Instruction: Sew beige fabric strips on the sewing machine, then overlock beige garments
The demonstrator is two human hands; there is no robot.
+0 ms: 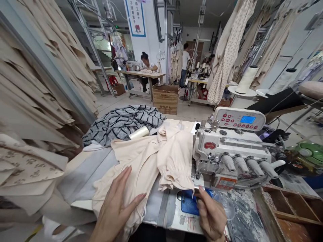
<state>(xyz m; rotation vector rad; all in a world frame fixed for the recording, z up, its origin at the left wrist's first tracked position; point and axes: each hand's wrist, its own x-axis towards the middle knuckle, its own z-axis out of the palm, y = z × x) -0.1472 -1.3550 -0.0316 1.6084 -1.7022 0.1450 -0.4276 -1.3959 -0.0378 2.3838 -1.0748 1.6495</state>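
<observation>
A cream garment (pixel 143 156) lies across the sewing table, its gathered, ruffled cuff (pixel 175 178) against the front of a white overlock machine (pixel 237 143). My left hand (pixel 117 201) rests on the garment's near left part, fingers stretched and thumb spread. Just below the needle area, my right hand (pixel 210 215) is closed with curled fingers, close to the corner of the cuff. What its fingertips pinch, if anything, is hidden. Under that hand a blue flat object (pixel 189 203) lies on the table, partly covered.
A grey striped cloth (pixel 121 122) and a thread cone (pixel 139 133) lie behind the garment. A wooden compartment tray (pixel 287 215) is at right. Cream fabric pieces (pixel 47 84) hang at left. Beyond are a cardboard box (pixel 165 99) and a seated person (pixel 148 65) at another table.
</observation>
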